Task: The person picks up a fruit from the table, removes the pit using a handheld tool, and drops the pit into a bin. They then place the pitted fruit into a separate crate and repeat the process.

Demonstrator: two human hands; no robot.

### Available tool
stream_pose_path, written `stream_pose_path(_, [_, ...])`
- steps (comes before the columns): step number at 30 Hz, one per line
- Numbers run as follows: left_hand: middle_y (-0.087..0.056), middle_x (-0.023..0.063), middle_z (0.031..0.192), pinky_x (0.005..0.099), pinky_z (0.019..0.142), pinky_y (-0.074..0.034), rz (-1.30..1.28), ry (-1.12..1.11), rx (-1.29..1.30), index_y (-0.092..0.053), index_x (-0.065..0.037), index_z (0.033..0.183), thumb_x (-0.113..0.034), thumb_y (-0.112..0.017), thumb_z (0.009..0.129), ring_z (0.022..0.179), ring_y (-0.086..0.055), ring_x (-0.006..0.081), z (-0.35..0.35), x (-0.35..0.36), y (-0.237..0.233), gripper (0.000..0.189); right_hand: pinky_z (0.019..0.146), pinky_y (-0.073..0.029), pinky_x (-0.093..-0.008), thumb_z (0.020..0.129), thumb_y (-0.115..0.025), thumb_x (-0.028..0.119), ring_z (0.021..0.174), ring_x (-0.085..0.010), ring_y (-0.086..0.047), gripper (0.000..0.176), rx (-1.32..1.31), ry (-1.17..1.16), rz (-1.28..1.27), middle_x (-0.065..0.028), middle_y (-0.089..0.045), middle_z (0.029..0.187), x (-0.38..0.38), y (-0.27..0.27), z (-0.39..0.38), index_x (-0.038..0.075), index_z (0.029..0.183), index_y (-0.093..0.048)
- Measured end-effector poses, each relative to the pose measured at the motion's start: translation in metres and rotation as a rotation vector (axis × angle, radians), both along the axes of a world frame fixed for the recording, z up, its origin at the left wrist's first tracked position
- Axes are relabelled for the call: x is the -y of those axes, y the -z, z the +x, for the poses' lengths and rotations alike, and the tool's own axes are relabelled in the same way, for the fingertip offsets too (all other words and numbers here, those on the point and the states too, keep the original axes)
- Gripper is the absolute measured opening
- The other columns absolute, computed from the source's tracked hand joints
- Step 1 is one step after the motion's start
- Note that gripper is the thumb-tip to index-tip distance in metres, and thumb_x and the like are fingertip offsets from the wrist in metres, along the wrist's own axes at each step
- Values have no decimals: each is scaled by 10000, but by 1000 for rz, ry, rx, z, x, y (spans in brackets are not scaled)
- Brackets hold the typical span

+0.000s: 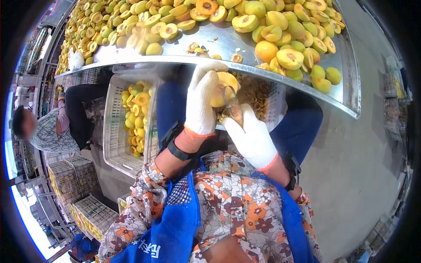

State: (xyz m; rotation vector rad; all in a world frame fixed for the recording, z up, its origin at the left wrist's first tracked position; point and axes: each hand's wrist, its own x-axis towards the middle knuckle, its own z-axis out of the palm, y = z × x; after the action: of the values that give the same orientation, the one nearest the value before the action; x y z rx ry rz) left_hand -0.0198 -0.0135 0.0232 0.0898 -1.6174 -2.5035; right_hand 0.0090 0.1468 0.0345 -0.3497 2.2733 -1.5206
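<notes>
White knitted gloves cover both hands. My left hand (201, 98) is wrapped round a yellow peach half (227, 82), just below the front edge of the metal table (175, 60). In my right hand (251, 133) is a pitting tool (234, 109) with a wooden-looking handle and a curved metal loop, its loop against the fruit. Beneath the hands, a crate (275, 103) between my knees holds brown pits and scraps. Many halved yellow-green peaches (289, 59) are heaped on the table above.
To the left stands a white crate (112, 127) with yellow peach halves. A co-worker (55, 127) sits at the far left beside the table. Stacked crates (72, 179) of fruit are at the lower left, and more crates (392, 114) line the right side.
</notes>
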Motion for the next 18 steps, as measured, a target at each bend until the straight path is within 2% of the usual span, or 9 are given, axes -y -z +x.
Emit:
stream_pose_path(3, [-671, 166, 1088, 368, 882, -550, 88, -4, 1, -564, -36, 1221, -324, -470, 1071, 961, -687, 271, 4, -4, 2, 339, 716, -540, -537, 975, -631, 352, 914, -529, -663, 477, 50, 4, 25, -347, -657, 947, 1, 2, 2, -24, 1242, -508])
stream_pose_path(5, [-672, 164, 1099, 370, 895, -547, 73, 10, -21, -566, -24, 1221, -323, -454, 1079, 978, -686, 268, 6, -7, -3, 350, 716, -534, -547, 980, -619, 342, 909, -538, -650, 478, -259, -90, -4, -354, -642, 960, -3, 12, 6, -32, 1249, -492])
stream_pose_path(9, [-675, 169, 1141, 379, 927, -539, -45, -9, -17, -571, 14, 1219, -307, -424, 1096, 1010, -682, 258, 11, -17, -16, 374, 715, -529, -541, 985, -603, 312, 887, -537, -640, 448, -204, -81, -39, -348, -627, 990, 0, 12, 9, -48, 1228, -499])
stream_pose_path(11, [-675, 171, 1155, 376, 933, -536, -40, -14, -35, -574, 19, 1219, -297, -423, 1097, 1012, -681, 255, 14, -20, -16, 371, 713, -527, -529, 986, -594, 282, 859, -523, -636, 415, 17, 25, -61, -323, -628, 1009, 3, 7, 8, -53, 1215, -507])
stream_pose_path(15, [-676, 174, 1175, 368, 945, -528, -69, -11, -82, -576, 25, 1234, -268, -431, 1097, 1017, -679, 247, 14, -24, -13, 354, 721, -525, -529, 986, -594, 277, 785, -509, -632, 413, -6, 11, -160, -282, -641, 921, -1, 9, 9, -53, 1215, -495])
stream_pose_path(17, [-676, 174, 1180, 365, 949, -526, -84, -16, -82, -577, 23, 1235, -250, -428, 1094, 1019, -678, 244, 15, -26, -13, 342, 611, -516, -452, 1003, -584, 265, 626, -365, -624, 365, 331, -21, -316, -171, -631, 771, -4, 4, 7, -16, 1220, -496])
stream_pose_path(18, [-676, 174, 1184, 363, 953, -524, -97, -22, -80, -578, 22, 1237, -232, -425, 1092, 1021, -678, 240, 16, -27, -12, 330, 611, -516, -452, 1003, -584, 265, 626, -365, -624, 365, 333, -19, -318, -171, -631, 771, -6, -1, 6, -16, 1220, -496])
